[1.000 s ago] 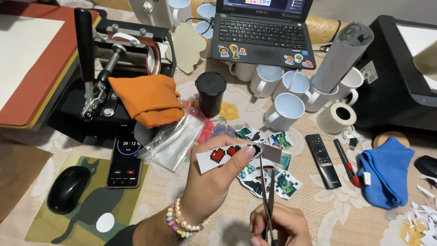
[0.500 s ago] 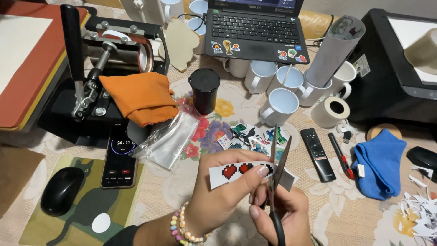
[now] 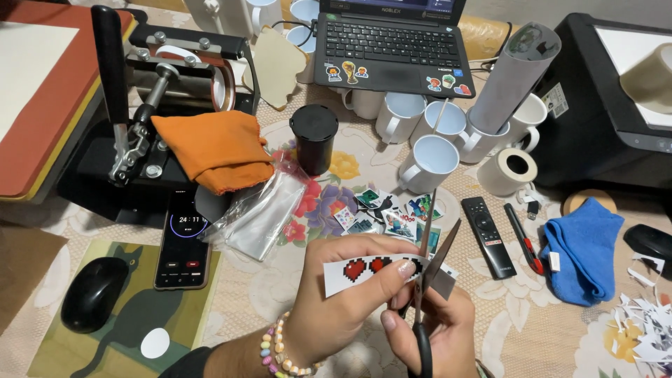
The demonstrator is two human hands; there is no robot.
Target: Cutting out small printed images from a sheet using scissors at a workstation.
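Observation:
My left hand (image 3: 343,308), with a bead bracelet on the wrist, pinches a white paper strip printed with red pixel hearts (image 3: 364,269). My right hand (image 3: 427,336) grips black-handled scissors (image 3: 428,259); the blades stand apart, pointing up, at the right end of the strip. A pile of small cut stickers (image 3: 392,213) lies on the cloth just beyond the hands.
A mug heat press (image 3: 154,91) with an orange cloth (image 3: 213,150) is at the left. Phone (image 3: 183,241), mouse (image 3: 94,294), laptop (image 3: 392,45), several white mugs (image 3: 428,162), black canister (image 3: 313,138), tape roll (image 3: 511,170), remote (image 3: 488,236), blue cloth (image 3: 584,248), paper scraps (image 3: 647,325).
Both hands have come lower and nearer with the strip and scissors. The view has shifted slightly; the blades now sit at the strip's right end.

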